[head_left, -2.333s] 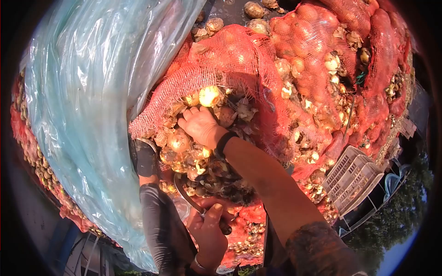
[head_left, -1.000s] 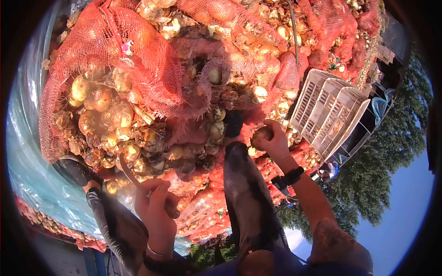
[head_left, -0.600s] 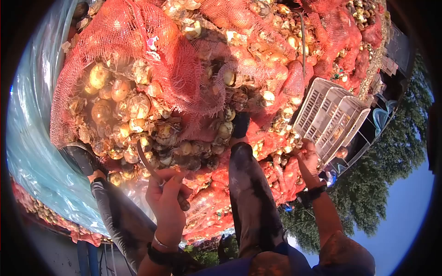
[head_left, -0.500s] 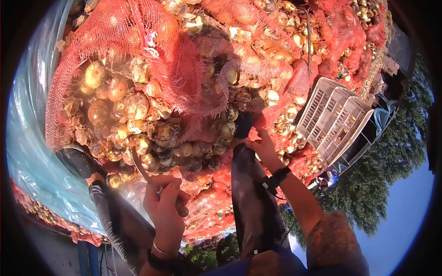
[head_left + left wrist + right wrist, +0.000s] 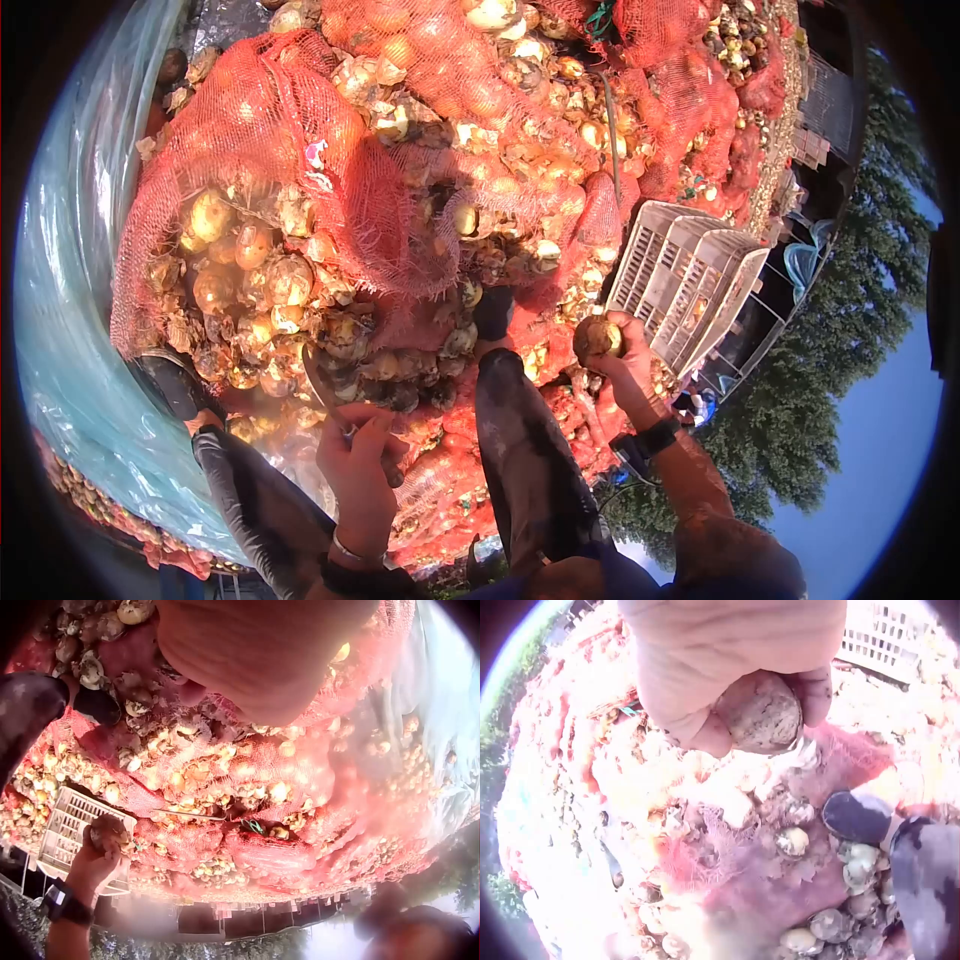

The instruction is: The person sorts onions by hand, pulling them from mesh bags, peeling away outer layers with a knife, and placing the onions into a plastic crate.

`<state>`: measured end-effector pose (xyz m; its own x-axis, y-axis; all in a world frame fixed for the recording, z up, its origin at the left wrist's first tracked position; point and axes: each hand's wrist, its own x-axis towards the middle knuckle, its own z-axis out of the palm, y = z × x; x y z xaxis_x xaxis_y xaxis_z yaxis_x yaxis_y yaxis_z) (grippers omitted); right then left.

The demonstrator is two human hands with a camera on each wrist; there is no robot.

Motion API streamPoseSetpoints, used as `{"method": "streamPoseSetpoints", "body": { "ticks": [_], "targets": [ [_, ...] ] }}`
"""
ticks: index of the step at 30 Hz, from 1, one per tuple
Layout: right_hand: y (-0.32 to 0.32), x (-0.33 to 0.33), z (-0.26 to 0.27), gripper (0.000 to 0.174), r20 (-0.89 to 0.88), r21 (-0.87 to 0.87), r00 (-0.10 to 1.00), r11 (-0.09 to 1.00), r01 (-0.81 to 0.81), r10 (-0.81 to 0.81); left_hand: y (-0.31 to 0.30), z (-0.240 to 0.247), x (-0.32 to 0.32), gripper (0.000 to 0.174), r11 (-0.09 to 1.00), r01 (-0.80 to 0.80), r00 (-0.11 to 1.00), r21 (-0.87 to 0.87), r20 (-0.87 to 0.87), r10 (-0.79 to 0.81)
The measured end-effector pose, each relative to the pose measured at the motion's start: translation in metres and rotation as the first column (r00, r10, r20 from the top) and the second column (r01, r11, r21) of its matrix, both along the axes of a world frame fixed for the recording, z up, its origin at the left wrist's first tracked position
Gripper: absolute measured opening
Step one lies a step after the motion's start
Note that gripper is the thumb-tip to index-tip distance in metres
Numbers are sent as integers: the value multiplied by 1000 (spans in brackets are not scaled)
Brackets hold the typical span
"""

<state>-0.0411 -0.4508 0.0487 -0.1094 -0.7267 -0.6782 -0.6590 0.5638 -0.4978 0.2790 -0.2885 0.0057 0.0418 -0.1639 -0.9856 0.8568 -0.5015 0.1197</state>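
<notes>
In the head view my left hand grips the handle of a curved blade, its tip close to loose onions at the torn mouth of a red mesh sack. Farther right, my right hand holds a brown onion between thumb and fingers, beside a crate. The right wrist view shows that hand pinching the onion from above. My left hand fills the top of the left wrist view, its blade out of sight; the right hand with its onion appears lower left.
A pale slatted crate stands at the right on the heaped sacks. Bluish plastic sheeting covers the left side. My dark-clad legs and shoes are among the onions. Trees rise beyond the crate.
The right hand moved from the onions to the crate, where an onion was in the air, back to my knee, then out again gripping an onion. My left hand keeps the blade.
</notes>
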Motion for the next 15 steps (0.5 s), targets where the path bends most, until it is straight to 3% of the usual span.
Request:
{"method": "streamPoseSetpoints", "body": {
  "ticks": [1,2,3,4,5,6,7,9,10,11,12,13,14,15],
  "targets": [
    [-18,-19,34,56,10,-75,999,996,52,-51,2,-1,3,9,1000,-4,997,-23,73,6],
    [-35,-24,65,54,-105,-190,990,979,73,-94,-5,6,14,9,1000,-9,1000,0,-27,9],
    [-50,-75,90,52,-128,-239,991,971,17,-49,-3,7,14,10,999,-45,999,-5,-21,45],
    [-66,-153,119,64,-128,-273,987,960,60,-98,-1,7,15,10,998,-68,997,-15,-25,68],
    [-84,-190,142,68,-371,-266,918,963,39,-139,0,9,16,10,995,-92,995,-28,-44,91],
    [-99,-216,150,71,-847,-184,531,922,-341,27,1,11,19,10,993,-113,993,-26,-24,112],
    [-109,-225,145,73,-995,88,-84,806,-585,47,3,11,22,11,991,-126,992,-33,-24,126],
    [-117,-113,109,71,-934,10,279,796,-606,223,7,11,31,11,988,-153,988,-23,-9,153],
    [-113,-119,59,60,-648,-263,732,842,-471,208,9,12,37,12,985,-169,985,-39,16,170],
    [-104,-31,24,49,-533,-51,786,916,-398,312,11,11,42,12,980,-190,980,-65,42,193],
    [-85,39,-22,41,-214,-50,898,914,-404,385,14,8,44,12,970,-234,969,-72,61,239],
    [-68,104,-61,36,-64,130,852,851,-509,519,20,9,50,12,968,-239,968,-73,66,244],
    [-53,178,-88,37,102,117,670,660,-742,735,23,10,57,11,968,-248,968,-32,37,249],
    [-37,214,-134,36,141,180,576,552,-814,805,26,10,64,11,967,-256,967,9,6,256]
  ]
}}
